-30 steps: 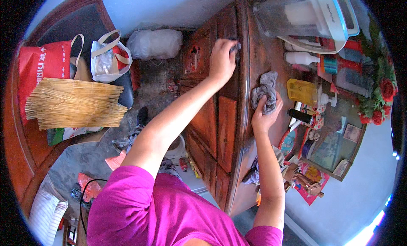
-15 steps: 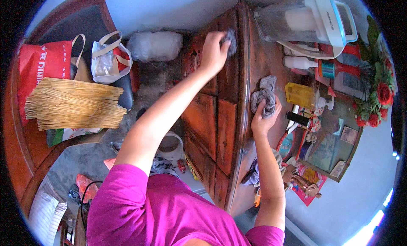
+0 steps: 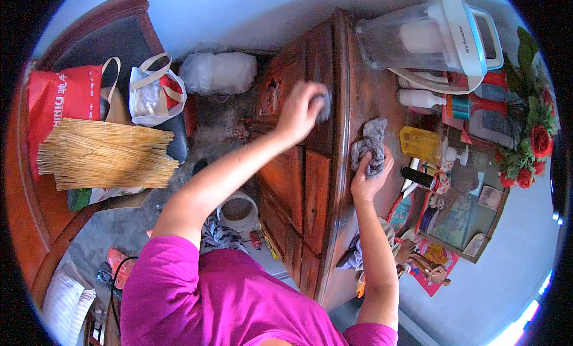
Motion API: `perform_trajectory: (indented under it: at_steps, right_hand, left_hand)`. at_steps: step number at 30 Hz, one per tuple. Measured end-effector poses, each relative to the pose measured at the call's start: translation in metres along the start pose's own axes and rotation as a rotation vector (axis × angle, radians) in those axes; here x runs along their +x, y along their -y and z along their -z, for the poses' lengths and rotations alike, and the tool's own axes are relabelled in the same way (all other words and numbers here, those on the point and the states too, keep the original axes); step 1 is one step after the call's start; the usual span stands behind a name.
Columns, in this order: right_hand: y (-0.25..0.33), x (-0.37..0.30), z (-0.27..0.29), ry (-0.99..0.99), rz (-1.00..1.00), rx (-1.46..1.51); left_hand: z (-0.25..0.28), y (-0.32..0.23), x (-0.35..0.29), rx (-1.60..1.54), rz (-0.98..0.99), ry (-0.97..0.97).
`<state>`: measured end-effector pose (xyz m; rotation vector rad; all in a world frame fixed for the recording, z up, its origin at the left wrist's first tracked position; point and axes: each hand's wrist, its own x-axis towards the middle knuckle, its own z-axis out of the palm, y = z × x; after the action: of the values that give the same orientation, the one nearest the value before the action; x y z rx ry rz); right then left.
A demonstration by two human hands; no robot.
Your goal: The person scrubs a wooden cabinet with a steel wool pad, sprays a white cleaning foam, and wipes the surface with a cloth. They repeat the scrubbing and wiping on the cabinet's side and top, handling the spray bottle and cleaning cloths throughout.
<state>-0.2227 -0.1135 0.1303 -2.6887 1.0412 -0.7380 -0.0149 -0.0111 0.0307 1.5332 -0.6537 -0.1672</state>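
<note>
your l hand (image 3: 301,110), fingers curled on a grey pad, has slid down the cabinet front (image 3: 286,179); r hand (image 3: 367,179) grips grey rag (image 3: 370,146)

My left hand (image 3: 304,110) reaches far forward, arm nearly straight, fingers curled closed. My right hand (image 3: 369,180) sits nearer, elbow bent, fingers bunched shut.

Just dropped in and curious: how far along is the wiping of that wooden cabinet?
Midway, it seems. The left hand rubs a grey pad on the wooden cabinet front. The right hand presses a grey rag on the dusty-looking top. The lower door panels look untouched.
</note>
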Motion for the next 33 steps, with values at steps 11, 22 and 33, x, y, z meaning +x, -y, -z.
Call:
perform_trajectory:
  at_steps: [11,22,33]
  right_hand:
    - [0.011,0.002,-0.002,0.031,-0.031,0.008]
    - [0.001,-0.004,-0.002,0.023,-0.015,-0.008]
    - [0.007,-0.003,0.005,0.056,-0.062,0.015]
  left_hand:
    - [-0.014,0.016,0.042,0.021,-0.042,-0.108]
    - [-0.021,0.028,0.09,-0.009,0.085,-0.198]
    - [-0.013,0.051,0.092,-0.06,0.018,-0.104]
